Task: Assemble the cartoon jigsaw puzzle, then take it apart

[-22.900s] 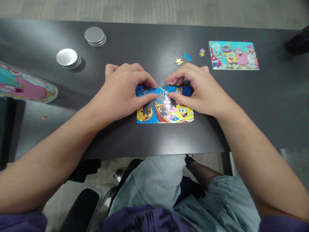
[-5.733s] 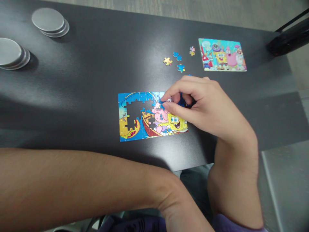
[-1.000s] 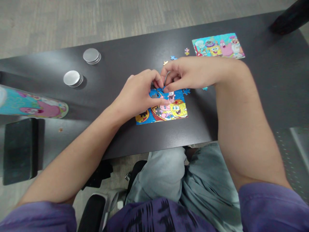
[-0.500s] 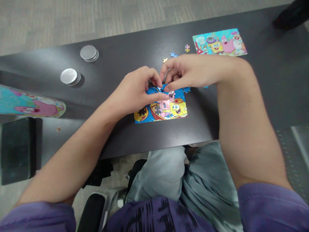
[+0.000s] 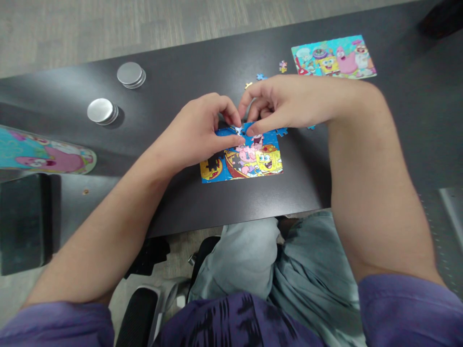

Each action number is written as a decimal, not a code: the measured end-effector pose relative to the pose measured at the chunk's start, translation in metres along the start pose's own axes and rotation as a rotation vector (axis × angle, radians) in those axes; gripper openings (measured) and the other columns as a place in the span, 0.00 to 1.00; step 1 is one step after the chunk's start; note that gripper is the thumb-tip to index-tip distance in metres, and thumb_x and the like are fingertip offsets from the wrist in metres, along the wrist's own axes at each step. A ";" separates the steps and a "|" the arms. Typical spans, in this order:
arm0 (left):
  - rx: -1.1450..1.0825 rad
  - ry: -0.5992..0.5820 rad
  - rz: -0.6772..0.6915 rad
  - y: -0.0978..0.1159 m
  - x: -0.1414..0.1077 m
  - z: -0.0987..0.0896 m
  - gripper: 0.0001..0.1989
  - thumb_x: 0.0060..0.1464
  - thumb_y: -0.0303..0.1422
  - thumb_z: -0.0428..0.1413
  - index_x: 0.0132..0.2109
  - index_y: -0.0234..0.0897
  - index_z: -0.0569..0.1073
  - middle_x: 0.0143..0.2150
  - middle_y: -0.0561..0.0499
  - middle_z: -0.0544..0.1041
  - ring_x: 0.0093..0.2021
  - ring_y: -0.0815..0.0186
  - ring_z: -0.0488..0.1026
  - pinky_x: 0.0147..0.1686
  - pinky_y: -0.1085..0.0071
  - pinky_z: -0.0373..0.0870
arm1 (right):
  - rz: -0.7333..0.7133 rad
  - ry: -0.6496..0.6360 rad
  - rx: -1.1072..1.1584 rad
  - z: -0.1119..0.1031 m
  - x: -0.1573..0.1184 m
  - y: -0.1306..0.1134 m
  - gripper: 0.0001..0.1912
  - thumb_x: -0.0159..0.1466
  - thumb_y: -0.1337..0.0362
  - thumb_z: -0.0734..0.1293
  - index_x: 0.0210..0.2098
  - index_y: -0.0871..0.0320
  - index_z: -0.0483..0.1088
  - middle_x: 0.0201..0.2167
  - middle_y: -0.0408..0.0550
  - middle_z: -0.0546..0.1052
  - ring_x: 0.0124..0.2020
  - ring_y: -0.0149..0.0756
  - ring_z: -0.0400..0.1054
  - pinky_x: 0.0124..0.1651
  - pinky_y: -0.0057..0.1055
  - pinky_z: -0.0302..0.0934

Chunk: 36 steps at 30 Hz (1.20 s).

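- Part-filled puzzle (image 5: 249,163) on the dark table (image 5: 188,67)
- Left hand (image 5: 200,126) over puzzle's left, thumb and fingers parted
- Right hand (image 5: 280,101) at puzzle's far edge, curled; cannot tell if gripping

A purple shirt (image 5: 240,322) with streaky black print, bottom centre; plain short sleeves (image 5: 405,306), lower corners; loose grey-green pants (image 5: 237,262), lower middle.

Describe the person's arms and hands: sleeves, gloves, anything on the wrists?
Left hand and right hand: bare, no gloves, no rings visible. Left forearm and right forearm: uncovered, no watch, bracelet, cable or marking visible. Left sleeve and right sleeve: short, loose, plain purple, matching the shirt, which has a black print.
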<state>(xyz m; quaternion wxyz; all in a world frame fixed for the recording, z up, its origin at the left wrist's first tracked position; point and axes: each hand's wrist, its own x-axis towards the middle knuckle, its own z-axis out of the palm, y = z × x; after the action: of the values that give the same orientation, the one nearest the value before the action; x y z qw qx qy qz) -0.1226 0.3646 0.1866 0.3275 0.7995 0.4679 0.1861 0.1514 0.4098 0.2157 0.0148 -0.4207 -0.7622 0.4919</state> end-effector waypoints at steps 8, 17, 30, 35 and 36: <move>0.011 -0.005 -0.021 0.002 0.000 0.001 0.15 0.56 0.45 0.78 0.47 0.51 0.86 0.43 0.48 0.82 0.49 0.49 0.82 0.46 0.50 0.75 | -0.004 0.004 0.040 0.001 -0.002 -0.001 0.23 0.64 0.56 0.94 0.50 0.45 0.84 0.41 0.40 0.93 0.46 0.48 0.85 0.41 0.38 0.71; -0.024 -0.031 -0.042 0.004 -0.001 -0.001 0.15 0.57 0.48 0.79 0.47 0.51 0.88 0.46 0.47 0.84 0.46 0.52 0.79 0.46 0.50 0.75 | -0.013 0.009 0.075 0.001 0.000 0.001 0.24 0.62 0.57 0.96 0.50 0.45 0.85 0.41 0.40 0.93 0.46 0.48 0.88 0.40 0.36 0.72; -0.037 -0.041 -0.071 0.011 0.000 0.006 0.13 0.57 0.50 0.78 0.39 0.49 0.89 0.34 0.50 0.78 0.37 0.58 0.70 0.38 0.54 0.61 | -0.018 0.023 0.077 -0.002 -0.005 -0.002 0.23 0.66 0.60 0.93 0.53 0.45 0.84 0.45 0.42 0.94 0.49 0.50 0.88 0.44 0.38 0.76; -0.067 -0.064 -0.118 0.012 0.001 0.007 0.15 0.57 0.51 0.77 0.37 0.47 0.89 0.28 0.53 0.72 0.32 0.61 0.63 0.35 0.54 0.55 | -0.025 0.027 0.080 -0.002 -0.001 0.002 0.24 0.65 0.62 0.93 0.55 0.45 0.85 0.46 0.41 0.95 0.48 0.48 0.90 0.45 0.37 0.77; -0.076 -0.069 -0.127 0.013 0.000 0.007 0.15 0.57 0.51 0.77 0.37 0.47 0.89 0.27 0.53 0.71 0.32 0.62 0.62 0.35 0.54 0.55 | -0.030 0.032 0.083 -0.002 0.000 0.003 0.24 0.66 0.62 0.93 0.55 0.45 0.85 0.45 0.40 0.94 0.48 0.48 0.90 0.46 0.37 0.77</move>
<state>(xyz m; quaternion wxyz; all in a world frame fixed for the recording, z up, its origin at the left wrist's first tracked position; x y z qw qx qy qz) -0.1099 0.3580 0.1905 0.3846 0.7612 0.4988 0.1546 0.1542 0.4116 0.2151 0.0517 -0.4159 -0.7471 0.5160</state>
